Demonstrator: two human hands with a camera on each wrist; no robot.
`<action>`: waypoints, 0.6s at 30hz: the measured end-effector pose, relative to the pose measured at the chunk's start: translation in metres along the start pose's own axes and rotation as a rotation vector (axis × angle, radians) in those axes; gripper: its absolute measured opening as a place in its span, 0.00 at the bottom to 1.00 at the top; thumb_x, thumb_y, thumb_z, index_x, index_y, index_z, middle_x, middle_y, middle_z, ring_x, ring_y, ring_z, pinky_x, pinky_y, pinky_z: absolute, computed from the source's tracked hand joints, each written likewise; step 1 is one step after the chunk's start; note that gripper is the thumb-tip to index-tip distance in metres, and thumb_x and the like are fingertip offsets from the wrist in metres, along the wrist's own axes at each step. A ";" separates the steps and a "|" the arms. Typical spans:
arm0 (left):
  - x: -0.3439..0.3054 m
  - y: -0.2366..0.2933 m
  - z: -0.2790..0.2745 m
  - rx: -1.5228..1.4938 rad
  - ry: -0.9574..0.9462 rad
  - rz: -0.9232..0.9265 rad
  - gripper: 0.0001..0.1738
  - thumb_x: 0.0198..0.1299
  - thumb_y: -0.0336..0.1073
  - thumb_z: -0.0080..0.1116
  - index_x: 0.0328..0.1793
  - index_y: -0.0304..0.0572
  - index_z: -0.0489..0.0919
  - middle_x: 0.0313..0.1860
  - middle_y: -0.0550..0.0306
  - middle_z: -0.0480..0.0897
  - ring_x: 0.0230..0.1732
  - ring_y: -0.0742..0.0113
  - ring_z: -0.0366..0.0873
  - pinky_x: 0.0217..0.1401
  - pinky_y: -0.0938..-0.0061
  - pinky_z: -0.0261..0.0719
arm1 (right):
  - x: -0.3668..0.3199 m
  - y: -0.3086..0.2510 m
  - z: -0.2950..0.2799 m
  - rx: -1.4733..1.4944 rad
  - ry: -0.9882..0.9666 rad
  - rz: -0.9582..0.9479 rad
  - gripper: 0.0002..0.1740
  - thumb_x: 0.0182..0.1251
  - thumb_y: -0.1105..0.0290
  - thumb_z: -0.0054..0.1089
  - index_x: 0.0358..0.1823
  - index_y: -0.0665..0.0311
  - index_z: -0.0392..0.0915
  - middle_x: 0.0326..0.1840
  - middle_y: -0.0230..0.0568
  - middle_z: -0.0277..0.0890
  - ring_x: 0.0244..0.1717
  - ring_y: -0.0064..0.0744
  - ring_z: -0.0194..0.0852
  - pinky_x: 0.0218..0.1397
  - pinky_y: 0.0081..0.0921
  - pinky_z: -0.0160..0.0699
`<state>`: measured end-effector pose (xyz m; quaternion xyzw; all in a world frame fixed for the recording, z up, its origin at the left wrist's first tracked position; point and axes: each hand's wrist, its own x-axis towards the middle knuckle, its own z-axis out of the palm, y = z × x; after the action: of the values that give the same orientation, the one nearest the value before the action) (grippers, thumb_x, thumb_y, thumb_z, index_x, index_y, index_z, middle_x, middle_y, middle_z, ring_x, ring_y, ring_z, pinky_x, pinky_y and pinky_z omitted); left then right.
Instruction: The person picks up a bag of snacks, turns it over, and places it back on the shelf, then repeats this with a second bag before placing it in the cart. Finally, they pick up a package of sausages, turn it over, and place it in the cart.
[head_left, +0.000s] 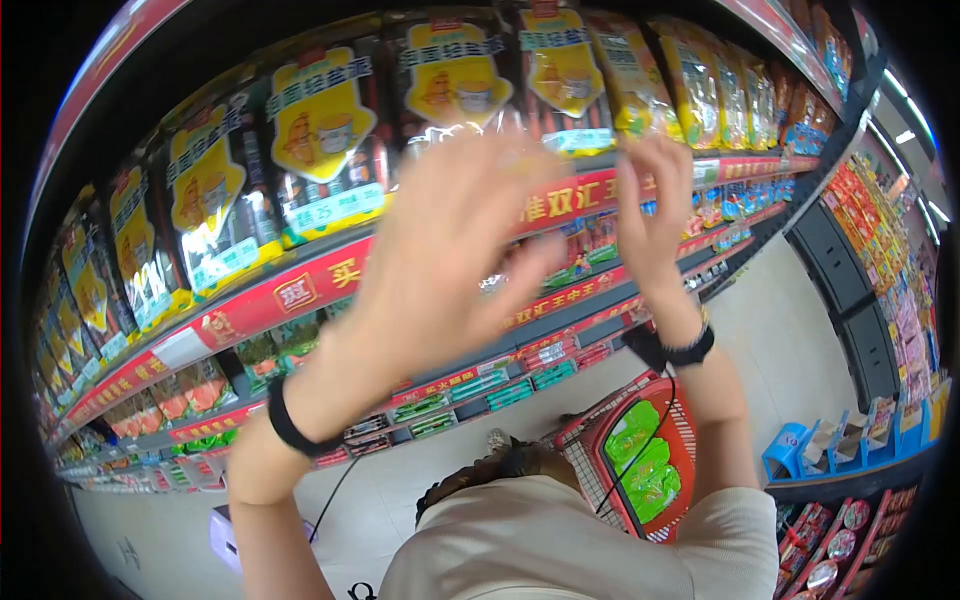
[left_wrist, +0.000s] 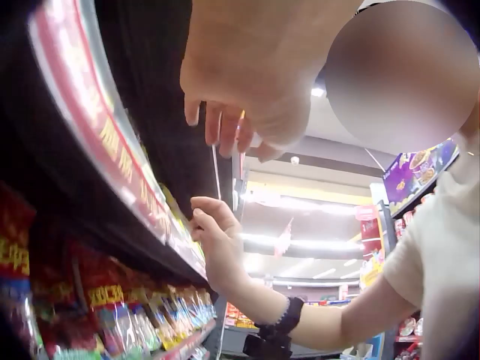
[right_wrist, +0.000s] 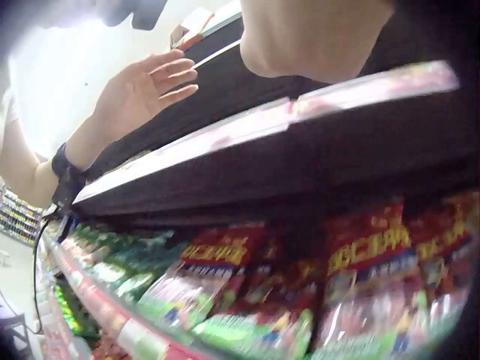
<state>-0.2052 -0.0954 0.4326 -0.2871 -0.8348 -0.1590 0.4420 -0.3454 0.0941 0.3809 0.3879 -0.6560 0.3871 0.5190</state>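
Note:
In the head view the left hand (head_left: 455, 235), blurred, is raised in front of the upper shelf with its fingers extended. To its right is the right hand (head_left: 655, 210), with its fingers slightly bent. The two hands are apart, and no item shows in either. Behind them stand yellow-and-clear food packs (head_left: 325, 125). The left wrist view shows the left hand (left_wrist: 251, 82) above the right hand (left_wrist: 221, 244). The left palm (right_wrist: 135, 97) faces the right wrist view, where the right hand (right_wrist: 311, 37) is partly cropped. A thin pale line runs between them; its nature is unclear.
A red shelf edge (head_left: 395, 240) crosses below the packs, with lower shelves of small packets. A red basket (head_left: 685, 425) holding green packs (head_left: 640, 460) is near the body. Right across the aisle are blue display boxes (head_left: 850, 450) and snack racks.

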 end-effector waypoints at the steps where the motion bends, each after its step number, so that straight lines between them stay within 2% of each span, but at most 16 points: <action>1: -0.023 0.009 -0.006 -0.275 -0.194 -0.080 0.20 0.50 0.36 0.64 0.51 0.42 0.77 0.47 0.53 0.79 0.53 0.50 0.74 0.62 0.58 0.67 | -0.025 -0.006 -0.004 -0.028 -0.036 -0.039 0.09 0.59 0.81 0.55 0.41 0.68 0.75 0.43 0.45 0.70 0.42 0.40 0.70 0.41 0.29 0.70; 2: -0.050 0.019 -0.005 -0.249 -0.221 -0.021 0.18 0.50 0.38 0.65 0.48 0.44 0.78 0.45 0.56 0.80 0.50 0.56 0.76 0.60 0.59 0.70 | -0.049 -0.020 0.000 0.061 -0.110 0.060 0.09 0.60 0.81 0.55 0.42 0.68 0.74 0.43 0.45 0.69 0.40 0.37 0.70 0.38 0.27 0.70; 3: -0.077 0.028 -0.002 -0.345 -0.348 -0.072 0.16 0.51 0.38 0.65 0.46 0.44 0.79 0.46 0.57 0.80 0.52 0.56 0.76 0.60 0.58 0.70 | -0.073 -0.034 0.005 0.153 -0.190 0.158 0.09 0.60 0.81 0.54 0.43 0.67 0.74 0.43 0.44 0.69 0.38 0.33 0.70 0.35 0.24 0.70; 4: -0.103 0.031 0.006 -0.384 -0.376 -0.114 0.16 0.52 0.38 0.65 0.47 0.43 0.79 0.46 0.56 0.80 0.53 0.56 0.75 0.61 0.58 0.69 | -0.099 -0.041 0.016 0.267 -0.307 0.277 0.11 0.61 0.80 0.54 0.46 0.67 0.73 0.44 0.43 0.68 0.36 0.28 0.70 0.31 0.20 0.70; 6: -0.145 0.027 0.015 -0.405 -0.401 -0.174 0.16 0.52 0.37 0.65 0.47 0.43 0.79 0.47 0.55 0.80 0.55 0.55 0.75 0.62 0.59 0.69 | -0.135 -0.063 0.036 0.389 -0.435 0.439 0.14 0.62 0.78 0.55 0.50 0.66 0.72 0.49 0.43 0.67 0.35 0.27 0.71 0.32 0.21 0.72; 8: -0.177 0.018 0.013 -0.328 -0.264 -0.478 0.18 0.53 0.37 0.64 0.49 0.40 0.78 0.49 0.52 0.79 0.57 0.53 0.72 0.63 0.58 0.68 | -0.154 -0.085 0.053 0.436 -0.493 0.517 0.14 0.62 0.77 0.55 0.50 0.65 0.72 0.49 0.43 0.67 0.36 0.27 0.71 0.33 0.21 0.73; 9: -0.192 0.014 0.009 -0.311 -0.261 -0.492 0.18 0.53 0.37 0.64 0.49 0.40 0.78 0.49 0.52 0.79 0.57 0.53 0.72 0.63 0.58 0.68 | -0.155 -0.097 0.063 0.457 -0.499 0.512 0.14 0.62 0.77 0.55 0.50 0.65 0.72 0.49 0.43 0.67 0.36 0.27 0.71 0.33 0.21 0.73; 11: -0.220 0.006 -0.004 -0.167 -0.058 -0.759 0.19 0.53 0.36 0.64 0.51 0.40 0.77 0.52 0.50 0.77 0.60 0.49 0.70 0.65 0.58 0.65 | -0.158 -0.124 0.081 0.540 -0.509 0.571 0.15 0.63 0.76 0.55 0.51 0.64 0.72 0.50 0.42 0.67 0.39 0.28 0.73 0.33 0.20 0.74; 12: -0.234 0.003 -0.010 -0.070 -0.024 -0.800 0.19 0.53 0.35 0.64 0.51 0.40 0.77 0.54 0.49 0.76 0.61 0.49 0.69 0.65 0.58 0.64 | -0.162 -0.137 0.092 0.546 -0.515 0.608 0.16 0.62 0.75 0.55 0.52 0.63 0.72 0.50 0.44 0.68 0.44 0.36 0.73 0.41 0.26 0.76; 13: -0.246 -0.001 -0.016 0.010 0.001 -0.829 0.19 0.54 0.35 0.64 0.52 0.40 0.76 0.57 0.48 0.75 0.63 0.48 0.67 0.66 0.59 0.64 | -0.169 -0.146 0.103 0.491 -0.535 0.560 0.18 0.61 0.74 0.56 0.53 0.63 0.72 0.52 0.48 0.69 0.52 0.45 0.71 0.53 0.34 0.73; 14: -0.257 -0.003 -0.024 0.078 -0.012 -0.871 0.21 0.55 0.35 0.63 0.55 0.40 0.75 0.61 0.45 0.71 0.66 0.46 0.64 0.66 0.58 0.63 | -0.169 -0.162 0.109 0.545 -0.539 0.638 0.20 0.59 0.73 0.56 0.55 0.63 0.71 0.54 0.52 0.69 0.58 0.51 0.67 0.62 0.38 0.67; 16: -0.290 -0.009 -0.032 0.168 0.030 -0.854 0.23 0.58 0.37 0.61 0.60 0.42 0.74 0.66 0.44 0.68 0.70 0.46 0.59 0.69 0.55 0.57 | -0.182 -0.191 0.128 0.423 -0.466 0.601 0.27 0.57 0.73 0.55 0.60 0.70 0.65 0.62 0.57 0.65 0.64 0.55 0.61 0.67 0.41 0.61; 17: -0.295 -0.012 -0.040 0.234 -0.064 -0.834 0.26 0.59 0.36 0.59 0.64 0.43 0.71 0.67 0.43 0.66 0.70 0.46 0.59 0.71 0.54 0.55 | -0.185 -0.206 0.132 0.383 -0.462 0.669 0.31 0.55 0.73 0.56 0.62 0.73 0.62 0.63 0.62 0.62 0.66 0.58 0.58 0.69 0.42 0.58; 18: -0.304 -0.017 -0.043 0.249 -0.139 -0.840 0.29 0.59 0.38 0.59 0.67 0.42 0.68 0.69 0.42 0.64 0.71 0.45 0.57 0.72 0.53 0.52 | -0.192 -0.219 0.143 0.352 -0.375 0.714 0.34 0.53 0.73 0.56 0.64 0.74 0.59 0.64 0.65 0.60 0.67 0.60 0.54 0.71 0.43 0.54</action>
<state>-0.0529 -0.2339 0.2041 0.1223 -0.9195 -0.2035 0.3133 -0.1696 -0.1031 0.1923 0.2828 -0.7559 0.5709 0.1506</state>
